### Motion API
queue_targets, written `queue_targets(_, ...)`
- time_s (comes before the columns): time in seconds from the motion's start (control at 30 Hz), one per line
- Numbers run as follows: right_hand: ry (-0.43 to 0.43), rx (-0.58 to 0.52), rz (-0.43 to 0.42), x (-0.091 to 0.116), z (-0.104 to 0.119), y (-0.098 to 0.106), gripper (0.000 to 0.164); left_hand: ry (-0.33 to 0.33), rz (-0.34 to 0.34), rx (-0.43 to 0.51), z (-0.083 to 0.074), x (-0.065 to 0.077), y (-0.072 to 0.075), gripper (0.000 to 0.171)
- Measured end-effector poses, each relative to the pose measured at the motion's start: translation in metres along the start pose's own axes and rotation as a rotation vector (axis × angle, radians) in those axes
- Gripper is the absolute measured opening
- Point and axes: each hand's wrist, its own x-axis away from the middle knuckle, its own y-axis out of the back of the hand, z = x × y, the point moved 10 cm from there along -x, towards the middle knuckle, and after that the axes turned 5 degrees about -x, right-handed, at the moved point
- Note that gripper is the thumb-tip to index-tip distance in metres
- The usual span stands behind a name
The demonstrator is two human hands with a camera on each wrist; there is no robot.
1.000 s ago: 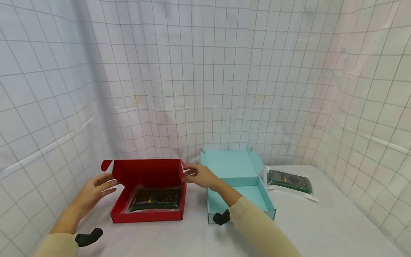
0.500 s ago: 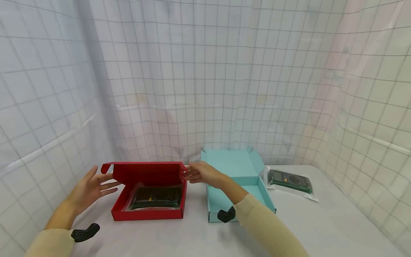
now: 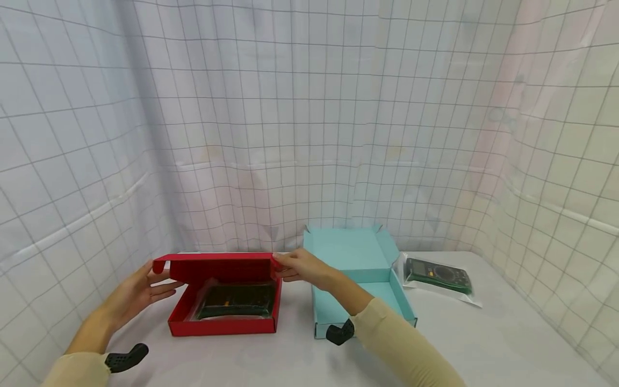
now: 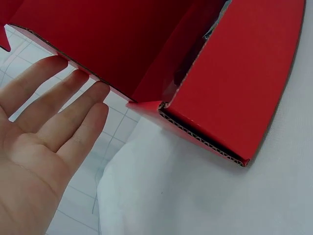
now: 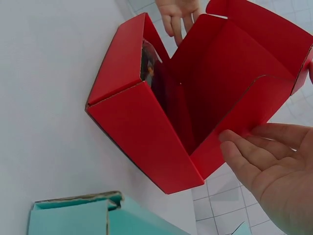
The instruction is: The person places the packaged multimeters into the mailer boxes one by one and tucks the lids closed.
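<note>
A red cardboard box (image 3: 222,327) stands on the table with its lid (image 3: 213,257) half lowered. Inside lies a dark green multimeter (image 3: 237,302) in a clear plastic bag. My left hand (image 3: 131,298) is at the lid's left side; in the left wrist view its extended fingers (image 4: 73,117) meet the lid's side edge. At the lid's right front corner is my right hand (image 3: 306,268), thumb on top. The right wrist view shows its straight fingers (image 5: 247,152) pressing the outside of the side flap (image 5: 244,117).
To the right stands a light blue box (image 3: 365,247) with its lid up and nothing inside the visible part. Beyond it lies a second bagged multimeter (image 3: 437,275). White curtains (image 3: 338,134) with a grid pattern enclose the table at the back and sides.
The red lid has tilted forward and down, with both hands following it. My right thumb has come onto the lid's front corner. The blue box and the second multimeter stay put.
</note>
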Motion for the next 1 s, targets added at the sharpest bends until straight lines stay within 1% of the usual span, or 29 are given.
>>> queue_targets(0.07,-0.004,0.009,0.0,0.001,0.0,-0.001,0.05,-0.003,0.015,0.015,0.0,0.002,-0.001,0.042)
queue_targets(0.17,-0.012,0.034,-0.014,0.002,-0.002,-0.001,0.049,-0.007,0.065,0.061,0.001,0.004,-0.005,0.045)
queue_targets(0.27,-0.016,0.055,-0.025,0.004,-0.003,-0.002,0.049,-0.001,0.095,0.099,0.003,0.007,-0.007,0.048)
queue_targets(0.37,-0.013,0.09,-0.027,0.006,-0.005,-0.003,0.048,0.002,0.14,0.132,0.007,0.011,-0.011,0.05)
queue_targets(0.5,-0.005,0.139,-0.008,0.008,-0.008,-0.008,0.048,-0.016,0.218,0.183,0.009,0.015,-0.018,0.056)
queue_targets(0.6,0.004,0.142,0.006,0.009,-0.009,-0.011,0.048,-0.028,0.258,0.21,0.01,0.016,-0.02,0.06)
queue_targets(0.7,0.013,0.131,0.004,0.01,-0.01,-0.012,0.046,-0.022,0.27,0.223,0.012,0.017,-0.022,0.061)
queue_targets(0.83,0.012,0.148,-0.01,0.011,-0.015,-0.012,0.046,-0.007,0.256,0.217,0.015,0.019,-0.022,0.06)
queue_targets(1.0,0.016,0.195,-0.021,0.013,-0.019,-0.013,0.049,-0.025,0.27,0.216,0.017,0.023,-0.025,0.06)
